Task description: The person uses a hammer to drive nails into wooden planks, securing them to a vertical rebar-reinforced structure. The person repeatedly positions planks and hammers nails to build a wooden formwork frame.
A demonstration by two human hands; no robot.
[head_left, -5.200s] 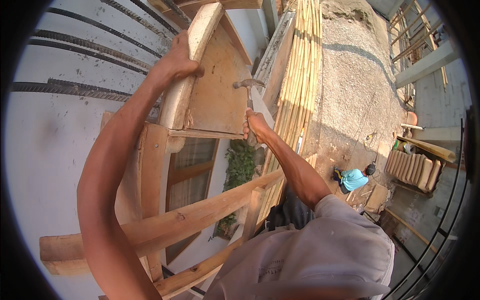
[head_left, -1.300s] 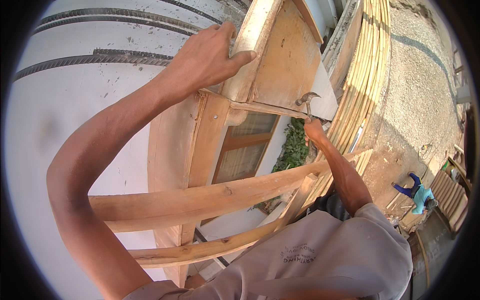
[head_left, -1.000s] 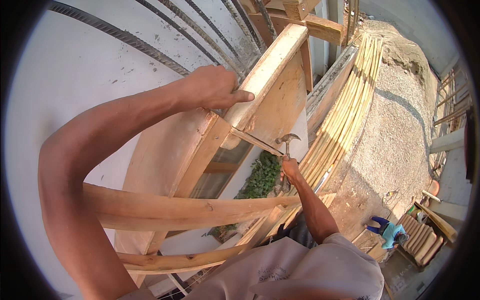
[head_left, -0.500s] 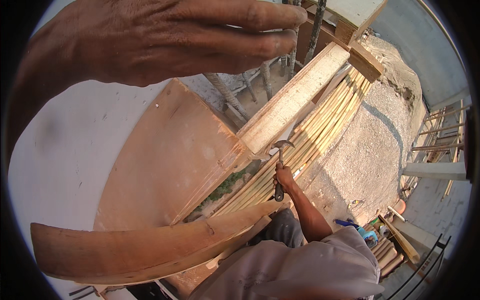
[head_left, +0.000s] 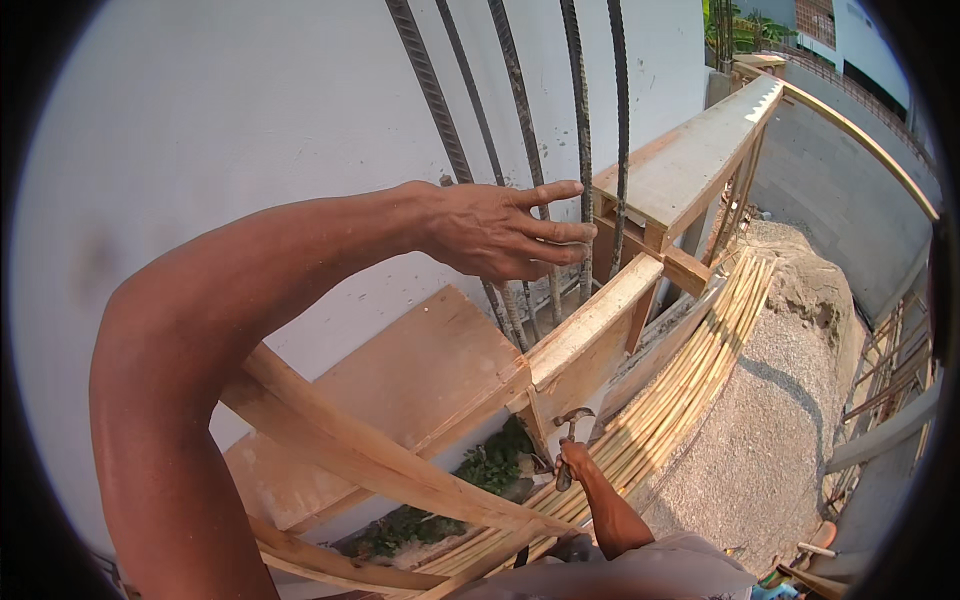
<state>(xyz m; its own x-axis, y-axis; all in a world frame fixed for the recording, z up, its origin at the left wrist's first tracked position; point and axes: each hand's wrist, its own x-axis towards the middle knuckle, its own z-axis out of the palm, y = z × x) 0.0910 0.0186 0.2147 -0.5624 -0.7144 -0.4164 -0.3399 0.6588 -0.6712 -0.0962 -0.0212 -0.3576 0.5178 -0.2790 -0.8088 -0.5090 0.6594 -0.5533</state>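
1. The left hand is raised in front of the white wall, fingers stretched out flat and slightly spread, its grip released and holding nothing.
2. Its fingertips lie just beside the ribbed steel bars that rise in a cluster along the wall; whether they touch a bar cannot be told.
3. The right hand is low and farther off, its grip clenched around the handle of a hammer.
4. The hammer stands roughly upright, its metal head on top, just beside the lower edge of a wooden plank.
5. That plank runs on a slant from the plywood panel up toward a wider board that runs on toward the upper right.
6. The bars pass down behind the plank and out of sight.
7. A curved wooden strip crosses below the left forearm, in front of the panel.
8. A bundle of bamboo poles runs diagonally just right of the hammer.
9. Beyond the poles lies a grey gravel heap, with a grey block wall above it.
10. Green plants show beneath the panel, near the right hand.
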